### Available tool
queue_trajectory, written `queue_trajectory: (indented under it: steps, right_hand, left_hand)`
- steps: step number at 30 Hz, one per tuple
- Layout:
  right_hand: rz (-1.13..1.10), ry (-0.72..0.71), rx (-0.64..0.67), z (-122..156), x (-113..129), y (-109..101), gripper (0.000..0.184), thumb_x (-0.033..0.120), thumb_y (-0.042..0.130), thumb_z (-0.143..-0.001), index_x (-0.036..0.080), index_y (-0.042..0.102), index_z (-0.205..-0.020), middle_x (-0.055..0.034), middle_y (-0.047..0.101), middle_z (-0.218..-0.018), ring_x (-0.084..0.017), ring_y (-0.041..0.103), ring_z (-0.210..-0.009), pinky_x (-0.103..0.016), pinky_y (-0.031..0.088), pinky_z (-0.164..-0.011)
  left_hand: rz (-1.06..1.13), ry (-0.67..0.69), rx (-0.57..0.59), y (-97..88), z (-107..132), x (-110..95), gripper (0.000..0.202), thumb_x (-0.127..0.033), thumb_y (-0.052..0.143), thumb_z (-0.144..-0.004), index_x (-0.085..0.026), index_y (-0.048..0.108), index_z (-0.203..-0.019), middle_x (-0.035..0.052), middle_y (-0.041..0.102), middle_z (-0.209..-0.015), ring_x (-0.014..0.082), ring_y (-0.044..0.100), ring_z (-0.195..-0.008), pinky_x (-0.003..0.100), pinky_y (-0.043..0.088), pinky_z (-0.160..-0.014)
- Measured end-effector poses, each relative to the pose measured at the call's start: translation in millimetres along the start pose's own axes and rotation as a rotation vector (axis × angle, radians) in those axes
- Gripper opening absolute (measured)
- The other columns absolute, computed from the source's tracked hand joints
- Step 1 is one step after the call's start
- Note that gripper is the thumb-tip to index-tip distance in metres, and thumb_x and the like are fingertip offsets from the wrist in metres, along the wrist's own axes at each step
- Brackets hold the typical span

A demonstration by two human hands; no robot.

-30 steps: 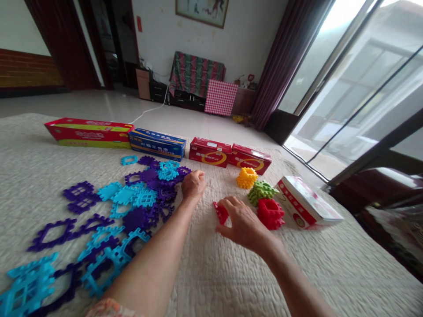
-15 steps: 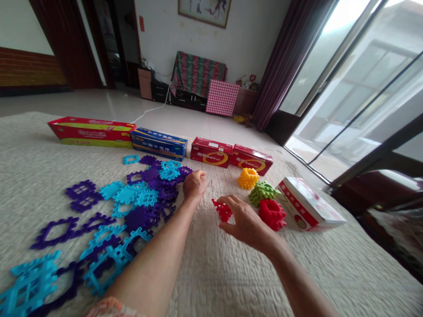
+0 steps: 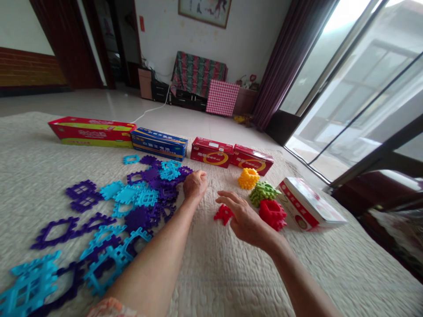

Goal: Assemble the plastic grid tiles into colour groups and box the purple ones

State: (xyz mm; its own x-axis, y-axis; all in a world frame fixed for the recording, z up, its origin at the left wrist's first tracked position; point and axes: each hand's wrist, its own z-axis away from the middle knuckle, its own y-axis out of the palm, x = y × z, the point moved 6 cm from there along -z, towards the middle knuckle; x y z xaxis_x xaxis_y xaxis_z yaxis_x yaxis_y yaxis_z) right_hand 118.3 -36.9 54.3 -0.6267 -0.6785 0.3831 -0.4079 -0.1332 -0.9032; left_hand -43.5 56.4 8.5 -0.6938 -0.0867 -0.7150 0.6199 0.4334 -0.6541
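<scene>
My right hand (image 3: 243,215) is open, its fingers stretched out beside and partly over a small red toothed plastic piece (image 3: 224,214) on the quilted cover. My left hand (image 3: 195,185) rests on the cover with curled fingers, close to the right end of a heap of purple toothed pieces (image 3: 142,218); no piece shows in it. Light-blue pieces (image 3: 128,193) lie among the purple ones. Just right of my right hand sit a red toothed stack (image 3: 272,215), a green toothed stack (image 3: 263,193) and a yellow toothed stack (image 3: 248,178).
Along the far edge stand a red-and-green box (image 3: 94,132), a blue box (image 3: 159,144) and two red boxes (image 3: 211,152). A white-and-red box (image 3: 310,204) stands at the right. Beyond are the tiled floor (image 3: 128,105) and a cloth-draped cabinet (image 3: 198,72).
My right hand has spread its fingers and let go of the red piece, which was tilted up at the fingers and now lies flatter on the cover. My left hand has not moved.
</scene>
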Motion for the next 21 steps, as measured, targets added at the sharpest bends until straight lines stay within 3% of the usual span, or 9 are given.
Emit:
queue_trajectory:
  steps: [3,6,8,10,17,21]
  right_hand:
    - [0.061,0.084,-0.055,2,-1,-4,0.062,-0.003,0.043,-0.064,0.018,0.051,-0.122,-0.0119,0.047,-0.133,-0.022,0.046,-0.123,-0.040,0.041,-0.101]
    - [0.125,0.283,-0.066,5,-2,-3,0.042,0.019,0.056,-0.078,0.015,0.053,-0.119,-0.0142,0.053,-0.119,-0.027,0.052,-0.111,-0.044,0.045,-0.092]
    - [0.181,0.376,-0.079,6,1,1,0.041,0.035,0.060,-0.079,0.015,0.055,-0.114,-0.0151,0.054,-0.112,-0.031,0.052,-0.106,-0.045,0.046,-0.085]
    - [0.230,0.418,-0.105,5,5,6,0.040,0.041,0.061,-0.079,0.016,0.056,-0.110,-0.0151,0.055,-0.108,-0.031,0.052,-0.102,-0.044,0.046,-0.079]
    - [0.301,0.467,-0.100,2,7,20,0.019,0.032,0.057,-0.080,0.020,0.057,-0.094,-0.0113,0.055,-0.098,-0.026,0.052,-0.092,-0.034,0.043,-0.067]
    - [0.231,0.393,-0.108,3,1,11,0.027,0.025,0.058,-0.076,0.019,0.057,-0.102,-0.0110,0.054,-0.100,-0.026,0.052,-0.095,-0.037,0.044,-0.074]
  left_hand:
    - [0.000,0.013,-0.008,0.7,0,0,0.031,-0.015,0.047,-0.082,-0.022,0.073,-0.098,0.0044,0.073,-0.103,0.0176,0.065,-0.096,0.026,0.047,-0.083]
    - [-0.009,0.004,-0.012,1.0,-1,1,0.032,-0.015,0.046,-0.081,-0.022,0.073,-0.097,0.0042,0.073,-0.103,0.0182,0.065,-0.096,0.027,0.047,-0.082]
    - [-0.012,0.004,-0.012,0.9,-1,1,0.032,-0.015,0.046,-0.081,-0.022,0.073,-0.097,0.0041,0.073,-0.103,0.0188,0.066,-0.096,0.027,0.048,-0.082]
    - [-0.015,0.004,-0.012,0.6,-1,1,0.032,-0.015,0.046,-0.081,-0.023,0.073,-0.097,0.0038,0.073,-0.102,0.0190,0.066,-0.096,0.027,0.048,-0.083]
    - [-0.031,0.001,-0.008,-0.3,0,0,0.032,-0.016,0.046,-0.082,-0.024,0.073,-0.097,0.0032,0.073,-0.103,0.0190,0.065,-0.097,0.027,0.048,-0.082]
    - [-0.043,-0.008,0.004,0.4,0,0,0.031,-0.016,0.047,-0.082,-0.024,0.073,-0.098,0.0030,0.073,-0.104,0.0187,0.065,-0.098,0.026,0.048,-0.083]
